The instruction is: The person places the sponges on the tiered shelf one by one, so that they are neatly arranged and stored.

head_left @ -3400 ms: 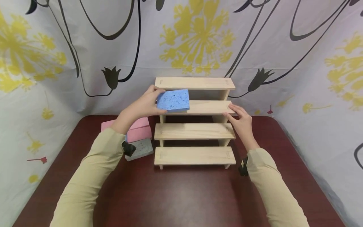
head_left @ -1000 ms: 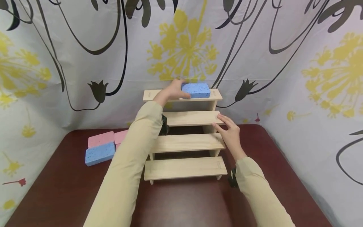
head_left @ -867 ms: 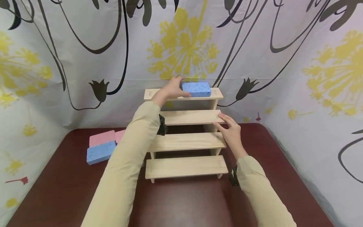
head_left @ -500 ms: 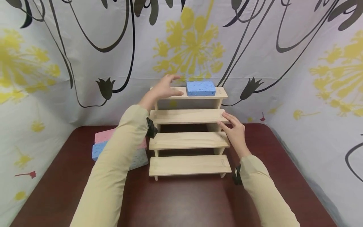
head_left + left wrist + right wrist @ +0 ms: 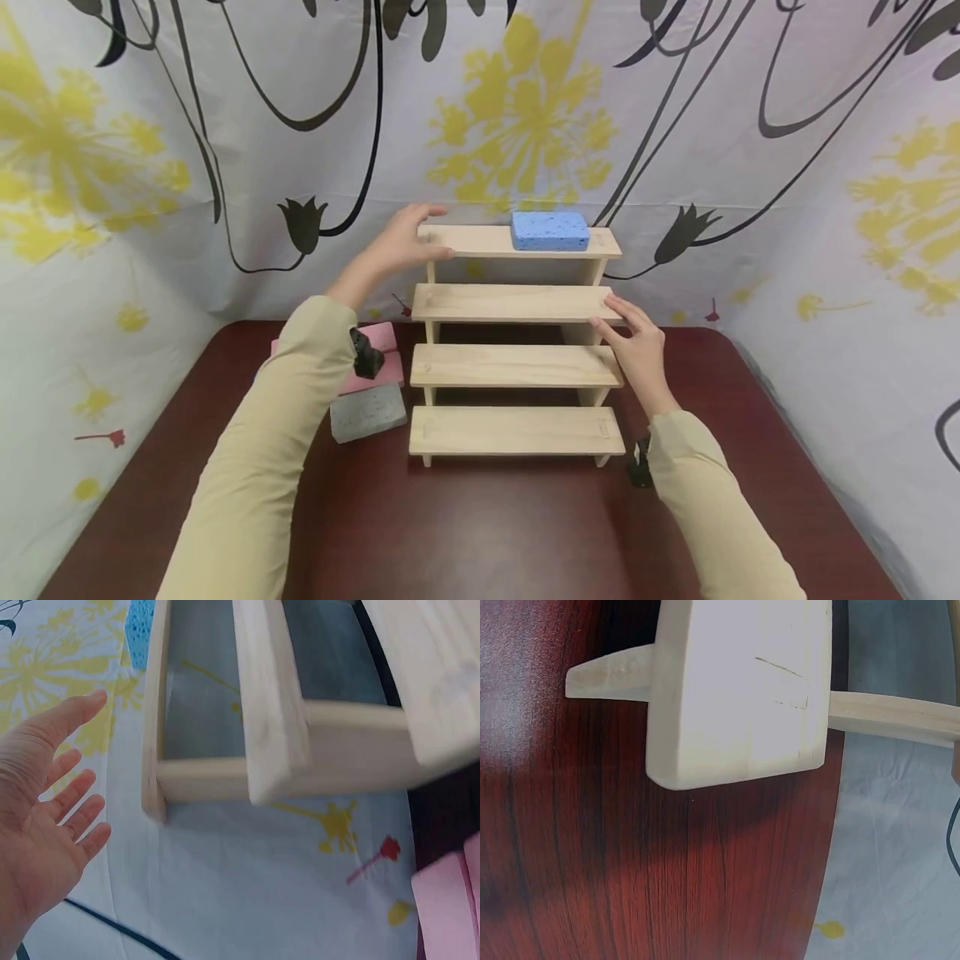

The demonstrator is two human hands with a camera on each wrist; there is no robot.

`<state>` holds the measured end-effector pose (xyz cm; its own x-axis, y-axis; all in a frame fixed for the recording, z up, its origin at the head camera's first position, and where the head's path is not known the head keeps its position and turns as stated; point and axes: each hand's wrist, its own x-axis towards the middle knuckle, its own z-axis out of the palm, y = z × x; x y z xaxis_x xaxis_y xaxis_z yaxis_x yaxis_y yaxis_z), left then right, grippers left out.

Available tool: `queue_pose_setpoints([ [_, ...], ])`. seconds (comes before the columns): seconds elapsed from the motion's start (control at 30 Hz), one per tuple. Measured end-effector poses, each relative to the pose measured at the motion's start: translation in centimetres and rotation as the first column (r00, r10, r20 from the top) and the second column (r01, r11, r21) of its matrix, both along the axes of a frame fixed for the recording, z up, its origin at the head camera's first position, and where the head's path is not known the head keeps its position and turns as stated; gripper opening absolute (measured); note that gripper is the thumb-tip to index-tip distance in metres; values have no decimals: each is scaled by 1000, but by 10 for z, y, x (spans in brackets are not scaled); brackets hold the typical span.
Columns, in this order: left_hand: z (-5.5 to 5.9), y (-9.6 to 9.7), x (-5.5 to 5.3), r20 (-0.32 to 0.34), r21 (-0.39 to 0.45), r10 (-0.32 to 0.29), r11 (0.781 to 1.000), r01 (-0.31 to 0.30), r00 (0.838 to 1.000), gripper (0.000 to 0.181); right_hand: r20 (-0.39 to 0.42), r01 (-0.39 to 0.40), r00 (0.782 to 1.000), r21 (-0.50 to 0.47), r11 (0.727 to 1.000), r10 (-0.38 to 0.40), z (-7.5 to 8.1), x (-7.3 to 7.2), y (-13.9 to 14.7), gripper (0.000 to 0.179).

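Wooden rack (image 5: 517,431) ×1, four shelves. Blue sponge (image 5: 550,231) ×1, right on far top shelf (image 5: 480,240). At left: grey sponge (image 5: 368,413) ×1; pink sponges (image 5: 386,369) partly hidden, count unclear. Left hand (image 5: 397,242): fingers apart, now withdrawn leftward from blue sponge. Right hand (image 5: 637,346): pinching rack, unchanged.

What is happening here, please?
A person's left hand holds nothing, near the left end of the top shelf of a wooden stand; a blue sponge lies toward its right end. The right hand grips the second-highest shelf. Pink sponges and a gray sponge lie on the table left of the stand.
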<state>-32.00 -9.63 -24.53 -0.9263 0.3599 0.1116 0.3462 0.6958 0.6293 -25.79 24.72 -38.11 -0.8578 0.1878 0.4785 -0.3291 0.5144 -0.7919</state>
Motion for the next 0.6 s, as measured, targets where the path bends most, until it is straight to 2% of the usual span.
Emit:
queue_pose_setpoints([
  [0.07,-4,-10,4,-21,-9,13,1000,-13,1000,68,2,2,1000,-5,1000,-2,1,1,-1,44],
  [0.13,-9,-20,8,-53,-14,30,999,-31,998,68,6,-6,1000,-11,1000,7,8,6,-5,44],
  [0.23,-20,-37,14,-59,-23,59,998,-61,997,69,1,-13,1000,-16,1000,13,10,5,-5,44],
  [0.43,-45,-66,26,-19,-37,95,995,-95,995,71,-12,-36,999,-47,998,36,8,5,-4,43],
  [0.6,-67,-85,35,42,-74,130,989,-127,991,73,-17,-40,999,-43,998,39,7,6,-4,43],
])
